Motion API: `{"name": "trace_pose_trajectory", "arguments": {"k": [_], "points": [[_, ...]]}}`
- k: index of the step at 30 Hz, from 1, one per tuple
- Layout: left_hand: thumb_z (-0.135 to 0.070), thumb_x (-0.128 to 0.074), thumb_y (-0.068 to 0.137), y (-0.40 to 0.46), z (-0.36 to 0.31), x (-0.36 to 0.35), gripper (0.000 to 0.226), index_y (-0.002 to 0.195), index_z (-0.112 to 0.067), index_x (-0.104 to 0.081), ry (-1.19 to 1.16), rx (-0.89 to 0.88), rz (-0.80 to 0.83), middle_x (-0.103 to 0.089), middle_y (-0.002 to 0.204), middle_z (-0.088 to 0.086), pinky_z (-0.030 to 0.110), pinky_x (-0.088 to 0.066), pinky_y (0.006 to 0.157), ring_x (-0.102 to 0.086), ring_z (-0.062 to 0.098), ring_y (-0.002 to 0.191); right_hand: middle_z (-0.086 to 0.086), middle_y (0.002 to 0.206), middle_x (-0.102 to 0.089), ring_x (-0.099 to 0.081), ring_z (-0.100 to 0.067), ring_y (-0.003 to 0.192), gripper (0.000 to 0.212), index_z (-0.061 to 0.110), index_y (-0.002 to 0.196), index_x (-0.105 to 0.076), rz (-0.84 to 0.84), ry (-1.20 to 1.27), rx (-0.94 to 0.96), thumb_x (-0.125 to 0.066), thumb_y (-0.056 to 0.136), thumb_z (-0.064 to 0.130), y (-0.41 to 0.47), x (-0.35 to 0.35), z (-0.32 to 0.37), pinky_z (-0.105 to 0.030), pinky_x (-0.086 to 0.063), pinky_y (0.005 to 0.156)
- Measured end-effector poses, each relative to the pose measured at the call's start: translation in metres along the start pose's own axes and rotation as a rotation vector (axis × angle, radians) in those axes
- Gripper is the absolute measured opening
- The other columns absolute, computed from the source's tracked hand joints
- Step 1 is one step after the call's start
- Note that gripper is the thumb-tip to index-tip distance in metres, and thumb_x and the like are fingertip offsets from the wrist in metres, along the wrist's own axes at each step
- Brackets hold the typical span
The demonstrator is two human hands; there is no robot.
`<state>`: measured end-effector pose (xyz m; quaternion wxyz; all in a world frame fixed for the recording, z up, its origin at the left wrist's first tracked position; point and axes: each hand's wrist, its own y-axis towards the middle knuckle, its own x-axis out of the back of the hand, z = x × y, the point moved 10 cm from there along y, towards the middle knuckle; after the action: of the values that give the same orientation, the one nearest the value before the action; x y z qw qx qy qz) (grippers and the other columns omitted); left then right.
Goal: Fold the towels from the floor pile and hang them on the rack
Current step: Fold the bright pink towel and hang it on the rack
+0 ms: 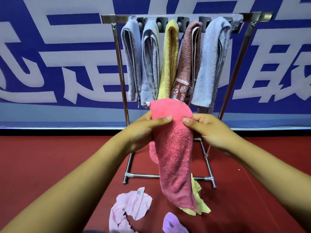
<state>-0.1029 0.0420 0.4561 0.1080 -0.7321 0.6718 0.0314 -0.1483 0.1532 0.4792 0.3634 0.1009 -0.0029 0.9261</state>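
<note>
A folded pink towel (175, 153) hangs lengthwise in front of me, held up between both hands. My left hand (144, 130) grips its left edge near the top, thumb across the front. My right hand (210, 130) pinches the right edge at the same height. Behind stands the metal rack (117, 52), its top bar carrying several folded towels: a blue one (131, 61), a grey-blue one (150, 64), a yellow one (169, 61), a maroon patterned one (186, 64) and a light blue one (210, 64). On the floor lie a pale pink towel (127, 207), a purple towel (173, 224) and a yellow-green towel (200, 204).
The red floor (50, 157) spreads out to both sides. A blue banner with large white characters (58, 64) forms the wall behind the rack. The rack's base bars (144, 176) lie just beyond the floor pile.
</note>
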Motion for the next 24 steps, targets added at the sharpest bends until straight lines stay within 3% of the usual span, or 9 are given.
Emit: {"name": "trace_pose_trajectory", "arguments": {"k": [2, 4, 9, 13, 15, 20, 24], "points": [[-0.014, -0.070, 0.081, 0.000, 0.006, -0.005, 0.047, 0.126, -0.006, -0.057, 0.003, 0.002, 0.019, -0.068, 0.115, 0.011, 0.033, -0.051, 0.095, -0.065, 0.021, 0.102, -0.014, 0.102, -0.071, -0.064, -0.014, 0.089, 0.025, -0.003, 0.107, -0.065, 0.019, -0.015, 0.011, -0.049, 0.096, 0.012, 0.001, -0.005, 0.004, -0.023, -0.050, 0.087], [-0.014, -0.066, 0.081, 0.000, 0.003, -0.003, 0.042, 0.121, -0.005, -0.060, -0.028, -0.016, -0.031, -0.070, 0.108, 0.010, 0.030, -0.054, 0.089, -0.066, 0.020, 0.094, -0.002, 0.090, -0.073, -0.066, -0.007, 0.081, 0.018, 0.003, 0.105, -0.065, 0.018, 0.032, 0.016, -0.051, 0.094, 0.006, 0.002, -0.008, 0.003, -0.016, -0.052, 0.077], [-0.024, -0.064, 0.077, 0.004, -0.012, 0.001, 0.054, 0.128, -0.007, -0.056, -0.040, -0.027, -0.085, -0.065, 0.120, 0.014, 0.044, -0.047, 0.096, -0.063, 0.025, 0.099, 0.000, 0.071, -0.072, -0.067, -0.009, 0.066, 0.013, 0.007, 0.097, -0.060, -0.032, 0.161, -0.025, -0.059, 0.086, -0.001, -0.004, 0.003, -0.014, -0.019, -0.054, 0.068], [-0.015, -0.054, 0.092, 0.005, -0.020, -0.006, 0.031, 0.122, -0.007, -0.058, -0.070, -0.019, -0.035, -0.069, 0.102, 0.011, 0.029, -0.059, 0.071, -0.069, 0.017, 0.079, 0.003, 0.065, -0.070, -0.064, -0.002, 0.061, 0.010, 0.005, 0.086, -0.062, -0.069, 0.119, -0.040, -0.061, 0.084, -0.004, -0.009, 0.009, -0.020, -0.012, -0.051, 0.063], [-0.014, -0.052, 0.095, 0.006, -0.022, -0.006, 0.025, 0.117, -0.005, -0.060, -0.073, -0.012, -0.029, -0.069, 0.099, 0.011, 0.026, -0.058, 0.066, -0.069, 0.016, 0.076, 0.003, 0.065, -0.071, -0.064, -0.002, 0.060, 0.011, 0.007, 0.081, -0.064, -0.120, 0.117, -0.026, -0.064, 0.082, -0.004, -0.008, 0.015, -0.017, -0.012, -0.052, 0.065], [-0.010, -0.053, 0.093, 0.007, -0.031, -0.002, 0.025, 0.117, -0.006, -0.060, -0.100, -0.058, -0.036, -0.068, 0.105, 0.013, 0.032, -0.057, 0.081, -0.068, 0.020, 0.086, 0.002, 0.063, -0.070, -0.062, -0.004, 0.060, 0.014, 0.009, 0.072, -0.065, -0.224, 0.085, 0.013, -0.074, 0.073, -0.001, -0.004, 0.026, -0.013, -0.015, -0.050, 0.066], [-0.008, -0.061, 0.084, 0.008, -0.035, 0.001, 0.044, 0.127, -0.006, -0.053, -0.054, -0.107, -0.043, -0.067, 0.110, 0.013, 0.037, -0.056, 0.087, -0.067, 0.023, 0.093, -0.001, 0.065, -0.069, -0.061, -0.010, 0.064, 0.014, 0.009, 0.070, -0.065, -0.268, 0.117, 0.002, -0.077, 0.069, 0.003, -0.003, 0.028, -0.014, -0.021, -0.050, 0.068]]}}
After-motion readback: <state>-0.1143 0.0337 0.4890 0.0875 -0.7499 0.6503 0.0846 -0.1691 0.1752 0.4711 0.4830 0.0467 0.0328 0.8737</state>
